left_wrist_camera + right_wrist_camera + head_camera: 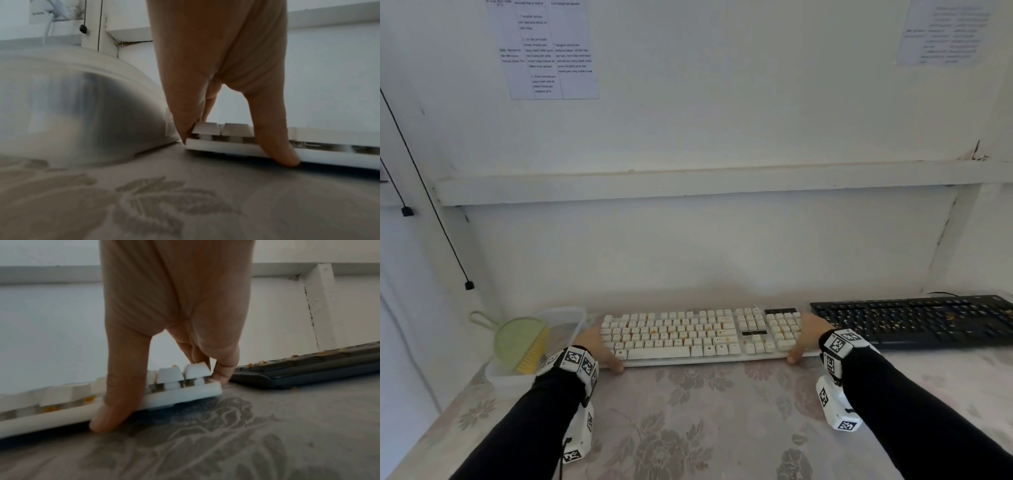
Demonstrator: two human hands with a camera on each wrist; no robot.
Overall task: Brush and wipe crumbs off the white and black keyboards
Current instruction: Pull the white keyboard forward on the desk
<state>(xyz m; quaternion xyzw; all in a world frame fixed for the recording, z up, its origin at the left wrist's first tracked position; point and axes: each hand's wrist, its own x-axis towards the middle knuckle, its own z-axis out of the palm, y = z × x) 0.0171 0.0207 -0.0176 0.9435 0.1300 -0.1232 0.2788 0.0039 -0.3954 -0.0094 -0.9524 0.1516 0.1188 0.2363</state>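
Observation:
A white keyboard (681,337) dotted with orange crumbs lies on the table near the wall. My left hand (599,349) grips its left end, thumb (275,146) hooked on the front edge, fingers (180,113) down the side of the keyboard (226,146). My right hand (806,337) grips the right end of the keyboard (180,391) the same way, thumb (117,399) under the front edge; that corner is raised slightly off the cloth. To the right lies the black keyboard (917,320), also crumbed, with its near end (308,369) close to my right fingers.
A clear plastic container (498,375) at the left holds a green dustpan (515,337) and a yellow-bristled brush (532,353); its wall (82,105) almost touches the white keyboard. A floral tablecloth (688,428) covers the table. The white wall stands right behind.

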